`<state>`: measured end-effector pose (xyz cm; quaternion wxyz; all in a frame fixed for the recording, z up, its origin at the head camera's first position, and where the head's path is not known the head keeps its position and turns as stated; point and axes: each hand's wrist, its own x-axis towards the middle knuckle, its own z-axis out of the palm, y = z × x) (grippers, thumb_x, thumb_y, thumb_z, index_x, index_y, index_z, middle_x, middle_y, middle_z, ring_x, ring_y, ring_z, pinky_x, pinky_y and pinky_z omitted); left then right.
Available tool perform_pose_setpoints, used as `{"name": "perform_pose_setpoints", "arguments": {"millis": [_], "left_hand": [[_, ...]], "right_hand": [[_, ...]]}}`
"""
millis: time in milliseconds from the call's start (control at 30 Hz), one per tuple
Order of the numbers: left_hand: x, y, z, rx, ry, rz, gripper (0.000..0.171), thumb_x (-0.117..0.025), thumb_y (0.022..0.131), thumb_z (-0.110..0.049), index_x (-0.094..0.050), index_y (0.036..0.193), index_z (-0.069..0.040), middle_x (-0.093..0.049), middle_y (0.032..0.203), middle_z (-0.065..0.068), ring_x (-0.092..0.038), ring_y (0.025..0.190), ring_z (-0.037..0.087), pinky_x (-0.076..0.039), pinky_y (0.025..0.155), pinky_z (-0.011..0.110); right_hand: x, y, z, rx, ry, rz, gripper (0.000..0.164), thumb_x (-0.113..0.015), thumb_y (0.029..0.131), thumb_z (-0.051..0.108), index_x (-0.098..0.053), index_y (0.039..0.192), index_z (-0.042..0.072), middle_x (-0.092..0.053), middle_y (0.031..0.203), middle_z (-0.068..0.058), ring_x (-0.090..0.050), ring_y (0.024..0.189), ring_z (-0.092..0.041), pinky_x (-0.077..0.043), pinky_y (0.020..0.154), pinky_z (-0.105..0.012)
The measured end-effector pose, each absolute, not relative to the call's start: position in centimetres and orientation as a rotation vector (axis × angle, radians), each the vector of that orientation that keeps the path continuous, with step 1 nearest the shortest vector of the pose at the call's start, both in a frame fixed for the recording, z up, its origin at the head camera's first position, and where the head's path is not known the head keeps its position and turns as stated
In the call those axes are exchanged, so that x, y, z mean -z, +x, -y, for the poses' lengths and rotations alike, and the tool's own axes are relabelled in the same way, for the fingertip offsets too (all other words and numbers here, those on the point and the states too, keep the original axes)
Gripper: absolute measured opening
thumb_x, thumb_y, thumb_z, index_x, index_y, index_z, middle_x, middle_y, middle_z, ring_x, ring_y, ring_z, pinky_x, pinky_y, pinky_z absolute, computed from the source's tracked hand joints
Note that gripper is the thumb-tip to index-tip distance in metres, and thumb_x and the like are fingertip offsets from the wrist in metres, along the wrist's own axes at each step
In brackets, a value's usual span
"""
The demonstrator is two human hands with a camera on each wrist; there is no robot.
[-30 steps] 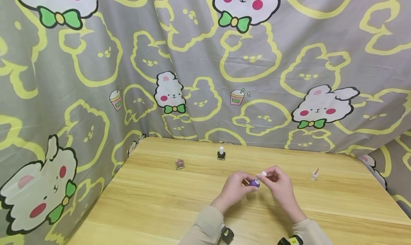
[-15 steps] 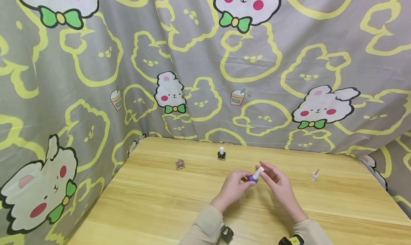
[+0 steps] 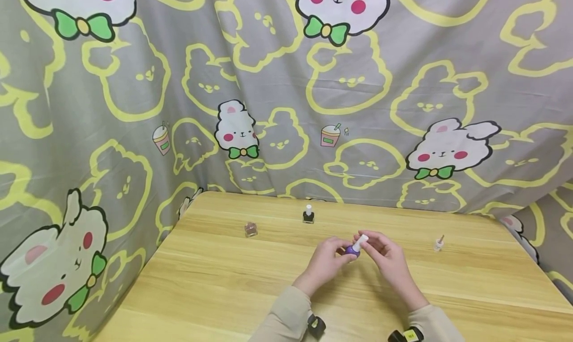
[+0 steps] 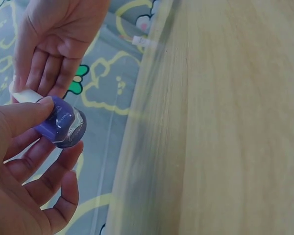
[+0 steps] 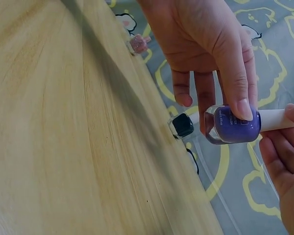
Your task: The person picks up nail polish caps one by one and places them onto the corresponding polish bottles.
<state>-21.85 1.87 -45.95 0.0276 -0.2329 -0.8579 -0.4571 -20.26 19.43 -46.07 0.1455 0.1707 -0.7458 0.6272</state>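
In the head view my left hand (image 3: 326, 261) holds a small purple nail polish bottle (image 3: 352, 251) above the table. Its thumb presses one side of the glass and fingers support the other, as the left wrist view shows on the bottle (image 4: 60, 122). The long white cap (image 3: 360, 242) points up and to the right, seated on the bottle's neck. My right hand (image 3: 388, 255) pinches the cap's end between thumb and fingers. From the right wrist, the cap (image 5: 277, 119) runs straight out of the bottle (image 5: 233, 125).
On the wooden table (image 3: 215, 282), a black nail polish bottle (image 3: 308, 216) with a white cap stands at the back. Left of it is a small pinkish bottle (image 3: 250, 229). Far right stands a small white piece (image 3: 439, 244) with a thin brownish stem. A patterned curtain (image 3: 277, 98) hangs behind.
Half a second ago my right fingers were spread more loosely around the cap; now they are closer about it. The bottle was slightly lower a second ago, with more of its cap covered.
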Motion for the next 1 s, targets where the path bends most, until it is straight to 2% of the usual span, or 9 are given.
{"name": "perform_pose_setpoints", "arguments": {"millis": [167, 333, 433, 767, 1000], "left_hand": [[46.01, -21.83, -1.85, 1.419, -0.719, 2.642, 0.024, -0.073, 0.086, -0.024, -0.073, 0.106, -0.011, -0.071, 0.103, 0.001, -0.062, 0.087, 0.002, -0.052, 0.074, 0.017], [46.07, -21.83, -1.92, 1.425, -0.709, 2.643, 0.023, -0.074, 0.085, -0.023, -0.073, 0.105, -0.011, -0.072, 0.103, 0.001, -0.063, 0.086, 0.002, -0.050, 0.073, 0.014], [46.07, -21.81, -1.97, 1.431, -0.695, 2.650, 0.023, -0.074, 0.085, -0.023, -0.073, 0.105, -0.012, -0.072, 0.103, 0.000, -0.063, 0.085, 0.002, -0.049, 0.072, 0.013], [46.11, -21.76, -2.00, 1.442, -0.677, 2.656, 0.024, -0.075, 0.084, -0.024, -0.073, 0.104, -0.012, -0.072, 0.103, 0.000, -0.063, 0.084, 0.002, -0.048, 0.070, 0.012], [46.06, -21.80, -1.96, 1.433, -0.676, 2.652, 0.025, -0.075, 0.084, -0.025, -0.073, 0.105, -0.011, -0.073, 0.103, 0.000, -0.064, 0.084, 0.003, -0.048, 0.070, 0.012]], "right_hand": [[46.02, -20.21, -19.25, -1.772, 0.421, 2.152, 0.025, -0.061, 0.093, 0.002, -0.060, 0.114, -0.012, -0.073, 0.102, 0.013, -0.067, 0.093, 0.005, -0.053, 0.083, -0.012], [45.83, -20.07, -18.91, -1.717, 0.334, 2.169, 0.020, -0.065, 0.092, 0.004, -0.063, 0.108, -0.007, -0.075, 0.101, -0.009, -0.067, 0.088, 0.005, -0.054, 0.080, -0.012], [45.79, -20.02, -18.80, -1.696, 0.300, 2.176, 0.018, -0.066, 0.091, 0.005, -0.065, 0.105, -0.005, -0.074, 0.101, -0.015, -0.067, 0.086, 0.006, -0.054, 0.078, -0.012], [45.73, -19.95, -18.70, -1.691, 0.243, 2.187, 0.018, -0.070, 0.089, 0.008, -0.066, 0.103, -0.003, -0.073, 0.101, -0.019, -0.067, 0.085, 0.005, -0.055, 0.075, -0.013], [45.69, -20.05, -18.72, -1.718, 0.235, 2.185, 0.023, -0.069, 0.089, 0.008, -0.064, 0.106, -0.006, -0.075, 0.098, -0.007, -0.066, 0.085, 0.004, -0.054, 0.075, -0.013]]}}
